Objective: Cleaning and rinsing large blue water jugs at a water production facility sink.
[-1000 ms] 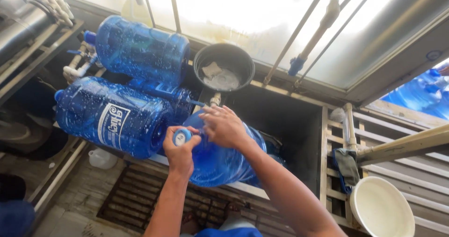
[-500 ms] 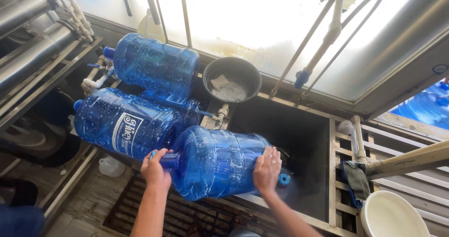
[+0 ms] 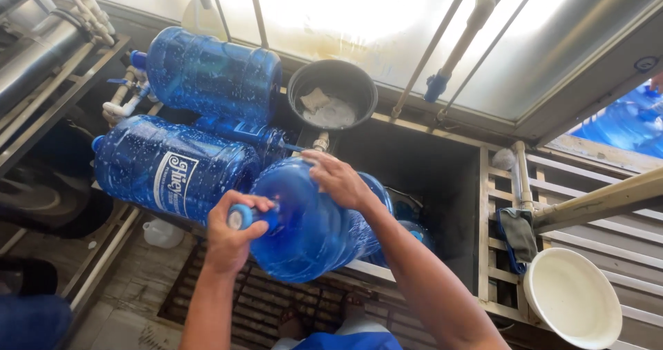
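A large blue water jug (image 3: 311, 229) lies tilted on its side over the edge of a dark wash basin (image 3: 428, 177), neck toward me. My left hand (image 3: 231, 236) grips its neck just behind the light blue cap (image 3: 240, 217). My right hand (image 3: 338, 177) presses flat on the top of the jug's body. Two more blue jugs lie on their sides to the left: one with a white label (image 3: 173, 170) right beside the held jug, another (image 3: 210, 74) behind it.
A dark round bowl (image 3: 333, 91) with white residue sits behind the basin. A white bowl (image 3: 573, 298) rests on the slatted rack at right, near a grey cloth (image 3: 516, 229). Metal grating (image 3: 276, 308) covers the floor below. Pipes run up the frosted window.
The jug has turned so its neck points at me. My left hand moved onto the neck and my right hand shifted from the jug's base to its top.
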